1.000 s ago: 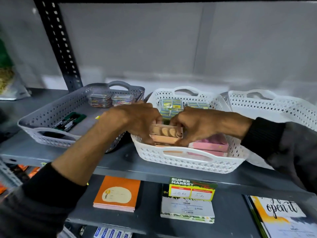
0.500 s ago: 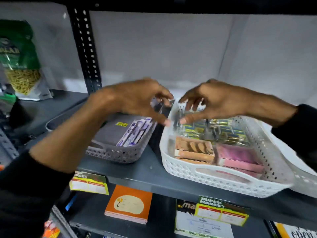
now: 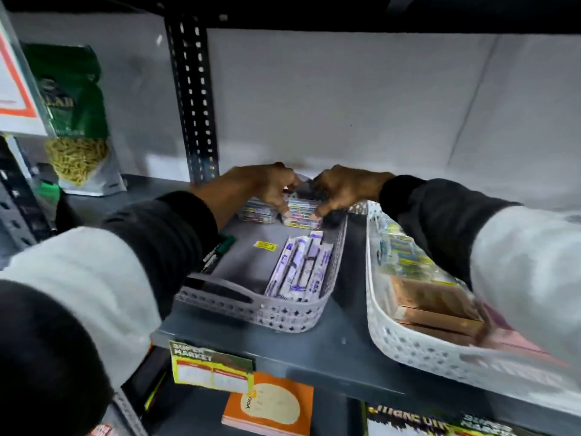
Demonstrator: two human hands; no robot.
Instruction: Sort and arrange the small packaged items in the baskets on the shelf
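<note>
1. Both hands, left hand [image 3: 267, 188] and right hand [image 3: 341, 190], pinch the ends of a small clear packet [image 3: 301, 212], fingertips closed on it.
2. That packet sits at the far end of the grey basket [image 3: 283, 313], beside a similar packet stack [image 3: 256, 212], probably so like items group together.
3. White-and-purple sachets [image 3: 301, 269] lie along the basket's right wall.
4. Just right on the shelf [image 3: 342, 347], a white basket [image 3: 408, 347] holds brown boxes [image 3: 434, 305].
</note>
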